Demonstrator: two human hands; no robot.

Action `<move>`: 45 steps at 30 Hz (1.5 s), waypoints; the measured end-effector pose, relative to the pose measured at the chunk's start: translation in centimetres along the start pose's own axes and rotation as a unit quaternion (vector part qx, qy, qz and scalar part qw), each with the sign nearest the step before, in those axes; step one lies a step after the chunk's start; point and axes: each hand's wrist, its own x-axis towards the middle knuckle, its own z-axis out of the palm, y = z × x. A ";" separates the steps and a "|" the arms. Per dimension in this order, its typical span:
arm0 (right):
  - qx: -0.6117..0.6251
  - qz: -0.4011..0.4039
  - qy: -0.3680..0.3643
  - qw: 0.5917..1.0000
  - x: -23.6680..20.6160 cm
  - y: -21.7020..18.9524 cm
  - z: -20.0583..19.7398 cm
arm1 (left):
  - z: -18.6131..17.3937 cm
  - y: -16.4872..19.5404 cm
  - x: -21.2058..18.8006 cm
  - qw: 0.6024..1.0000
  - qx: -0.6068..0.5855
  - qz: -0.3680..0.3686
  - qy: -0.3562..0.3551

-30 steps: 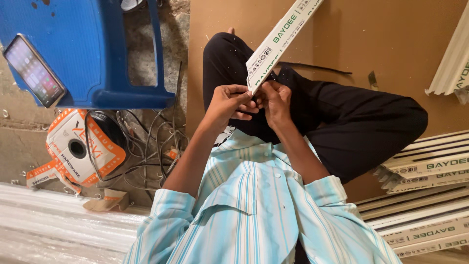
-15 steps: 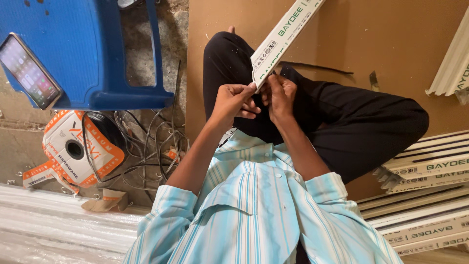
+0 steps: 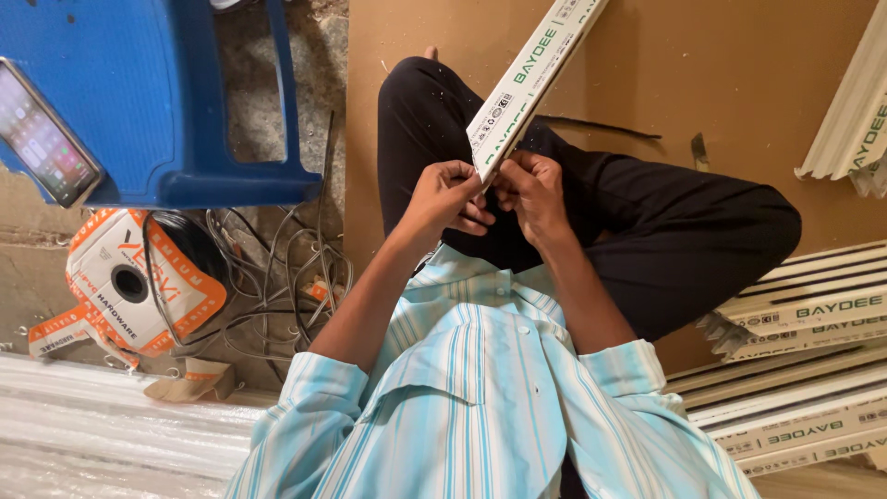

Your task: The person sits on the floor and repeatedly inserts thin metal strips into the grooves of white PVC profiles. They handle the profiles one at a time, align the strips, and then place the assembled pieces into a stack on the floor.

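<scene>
Nearest the camera I see one striped light-blue shirt (image 3: 480, 416), sleeves rolled to the elbow, and two bare forearms reaching forward over crossed legs in black trousers (image 3: 665, 222). Both hands meet at the near end of one long white plastic trunking strip (image 3: 531, 74), which has green lettering and slants up and away to the right until it leaves the top edge. My left hand (image 3: 448, 196) is curled around the strip's end from the left, fingers pressed together on it, thumb on top. My right hand (image 3: 534, 189) pinches the same end from the right, fingertips touching the strip just beside the left hand's. So both grips are closed on that one strip, which hangs in the air above the lap.

To the right lies one stack of the same white strips (image 3: 804, 370); I count at least five, more may be hidden. One further bundle (image 3: 845, 120) shows at the right edge, further off.

To the left lie one orange-and-white wire reel box (image 3: 134, 286) and a tangle of dark cable (image 3: 277, 277) on the concrete floor. Beyond them stands one blue plastic stool (image 3: 166, 102) carrying one smartphone (image 3: 42, 129), its screen lit. A brown board (image 3: 739, 83) lies beneath the legs.
</scene>
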 end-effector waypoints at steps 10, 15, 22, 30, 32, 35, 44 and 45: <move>-0.029 0.022 0.015 0.999 0.8 -2.0 1.7 | -3.3 -1.9 -2.5 0.990 -0.135 0.045 0.000; 0.005 0.025 0.039 0.999 2.3 -0.7 2.8 | -4.3 -2.3 -3.7 0.992 -0.061 0.106 0.036; 0.050 0.023 0.080 0.995 3.2 0.8 1.8 | -3.1 -1.4 -3.7 0.979 0.148 0.112 0.089; 0.087 0.005 0.096 0.992 4.0 2.3 0.9 | -3.8 -2.1 -2.9 0.993 0.000 0.117 -0.013; 0.085 0.002 0.113 0.990 4.0 2.7 1.0 | -4.0 -2.7 -2.7 0.992 -0.025 0.122 -0.011; 0.073 0.000 0.155 0.985 4.2 3.1 1.2 | -3.7 -3.3 -2.3 0.993 -0.035 0.116 0.017; 0.045 0.008 0.175 0.984 4.3 2.5 1.7 | -2.6 -3.2 -1.6 0.990 -0.033 0.117 0.068; 0.040 0.011 0.182 0.982 4.5 2.5 1.8 | -2.4 -3.3 -1.4 0.989 -0.038 0.122 0.074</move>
